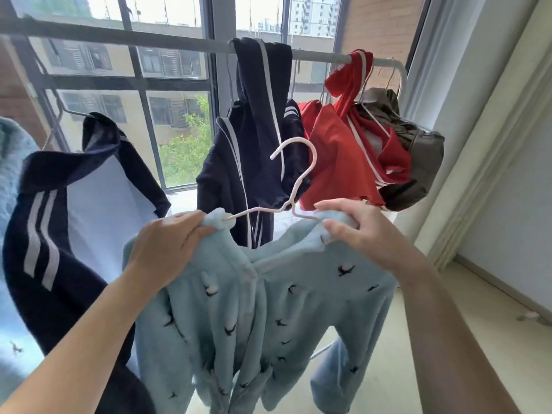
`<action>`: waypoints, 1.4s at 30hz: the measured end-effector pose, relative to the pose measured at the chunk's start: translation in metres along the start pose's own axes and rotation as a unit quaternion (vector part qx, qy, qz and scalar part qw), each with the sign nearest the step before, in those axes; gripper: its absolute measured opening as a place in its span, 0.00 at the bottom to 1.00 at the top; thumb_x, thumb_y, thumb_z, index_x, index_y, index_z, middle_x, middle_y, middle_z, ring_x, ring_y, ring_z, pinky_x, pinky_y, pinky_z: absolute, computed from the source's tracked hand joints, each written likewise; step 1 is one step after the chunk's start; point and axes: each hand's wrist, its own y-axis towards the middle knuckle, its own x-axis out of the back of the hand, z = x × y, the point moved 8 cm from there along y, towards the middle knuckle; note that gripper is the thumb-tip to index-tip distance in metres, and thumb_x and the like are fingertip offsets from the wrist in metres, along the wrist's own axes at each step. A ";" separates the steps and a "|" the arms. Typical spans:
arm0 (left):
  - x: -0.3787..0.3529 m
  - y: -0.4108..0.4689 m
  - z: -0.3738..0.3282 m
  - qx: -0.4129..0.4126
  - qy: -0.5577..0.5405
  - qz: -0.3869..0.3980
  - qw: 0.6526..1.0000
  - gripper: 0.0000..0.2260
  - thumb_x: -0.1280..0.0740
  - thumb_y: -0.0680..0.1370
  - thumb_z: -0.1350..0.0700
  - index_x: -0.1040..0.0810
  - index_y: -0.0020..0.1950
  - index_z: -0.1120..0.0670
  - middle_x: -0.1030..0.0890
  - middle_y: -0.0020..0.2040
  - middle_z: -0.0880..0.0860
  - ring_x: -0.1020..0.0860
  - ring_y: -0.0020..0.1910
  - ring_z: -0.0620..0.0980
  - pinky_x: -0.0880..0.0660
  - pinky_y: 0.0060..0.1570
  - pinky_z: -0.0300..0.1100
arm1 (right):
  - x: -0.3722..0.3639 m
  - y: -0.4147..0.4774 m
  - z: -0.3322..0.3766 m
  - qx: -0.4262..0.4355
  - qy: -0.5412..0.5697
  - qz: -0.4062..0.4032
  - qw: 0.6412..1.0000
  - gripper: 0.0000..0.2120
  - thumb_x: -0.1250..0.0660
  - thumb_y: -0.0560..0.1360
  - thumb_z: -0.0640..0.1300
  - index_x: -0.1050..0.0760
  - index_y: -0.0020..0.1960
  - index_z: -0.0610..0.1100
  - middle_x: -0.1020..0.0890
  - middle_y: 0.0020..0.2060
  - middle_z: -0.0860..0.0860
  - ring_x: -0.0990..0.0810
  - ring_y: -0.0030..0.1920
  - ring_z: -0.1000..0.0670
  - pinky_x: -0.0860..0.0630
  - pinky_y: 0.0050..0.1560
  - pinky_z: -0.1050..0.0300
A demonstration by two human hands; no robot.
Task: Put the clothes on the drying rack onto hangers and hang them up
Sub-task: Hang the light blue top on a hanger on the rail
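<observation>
At the far left edge hangs a strip of pale blue fleece (12,162), and next to it a navy jacket (50,234) with two white stripes on the sleeve and a light panel on its front; it hangs from a wire hanger whose hook I can barely make out against the window (125,79).

My left hand (167,249) is raised in front of me, fingers closed on a bunched corner of the blue top (239,309), a fluffy light blue piece dotted with small dark birds. The pinch sits right at the left end of the white hanger (298,180), where the wire disappears into the fabric. The hanger's hook points up, free of the rail (185,43), which runs across well above it. The top hangs down from my two hands, in front of the rack and not on the rail.

Behind the hook, navy trousers (254,138) with white stripes are draped over the rail.

My right hand (367,234) holds the other side: thumb and fingers clamped on the top's edge together with the hanger's right arm, which runs under the cloth there.

Past it, a red garment (343,156) with white trim hangs from the rail, touching a dark olive one (415,156) at the rail's right end, near the white wall (493,115).
</observation>
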 end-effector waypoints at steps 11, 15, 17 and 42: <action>-0.023 0.015 0.001 0.058 -0.185 0.156 0.969 0.14 0.42 0.79 0.42 0.26 0.37 0.45 0.25 0.35 0.45 0.27 0.37 0.45 0.33 0.37 0.35 | -0.070 0.049 0.033 -0.140 0.092 0.341 0.925 0.13 0.42 0.82 0.42 0.22 0.47 0.36 0.30 0.28 0.49 0.29 0.29 0.51 0.28 0.34 0.57; -0.021 0.018 0.007 0.146 -0.240 0.104 0.954 0.13 0.35 0.78 0.49 0.24 0.34 0.46 0.24 0.35 0.42 0.28 0.35 0.40 0.33 0.37 0.33 | -0.072 0.056 0.043 -0.181 0.107 0.350 0.913 0.11 0.41 0.81 0.43 0.26 0.45 0.39 0.32 0.27 0.51 0.37 0.26 0.56 0.41 0.28 0.65; -0.012 0.014 0.014 0.183 -0.242 0.023 0.953 0.13 0.34 0.78 0.47 0.22 0.35 0.49 0.24 0.36 0.43 0.27 0.35 0.43 0.31 0.40 0.42 | -0.071 0.061 0.051 -0.175 0.107 0.350 0.914 0.12 0.40 0.81 0.43 0.26 0.40 0.41 0.36 0.25 0.53 0.42 0.25 0.57 0.44 0.23 0.68; 0.012 0.096 -0.008 0.381 -0.730 0.141 0.550 0.11 0.47 0.77 0.59 0.28 0.55 0.60 0.25 0.40 0.57 0.25 0.37 0.52 0.21 0.34 0.42 | -0.047 0.082 0.078 -0.110 0.003 0.307 0.945 0.10 0.40 0.80 0.40 0.27 0.40 0.42 0.38 0.23 0.54 0.43 0.23 0.56 0.47 0.23 0.64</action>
